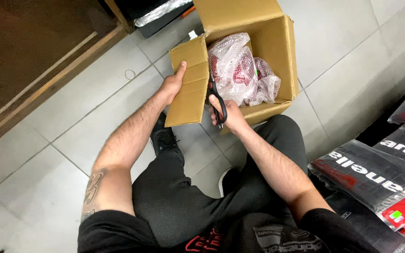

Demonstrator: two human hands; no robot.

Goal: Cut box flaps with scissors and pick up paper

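Observation:
An open cardboard box (284,56) sits on the tiled floor in front of me. Inside it lie red items wrapped in clear bubble wrap (240,68). My left hand (173,83) presses the box's left flap (191,86) outward, thumb on top of the cardboard. My right hand (228,115) holds a pair of black-handled scissors (216,100), with the blades pointing up along the flap's inner edge near the box's corner.
Black plastic-wrapped packages (376,175) with white lettering are stacked at the right, some with red labels. A wooden ledge (48,79) runs along the left. A dark tray with a clear plastic bag (160,11) lies beyond the box. My bent legs and black shoe (164,138) are below.

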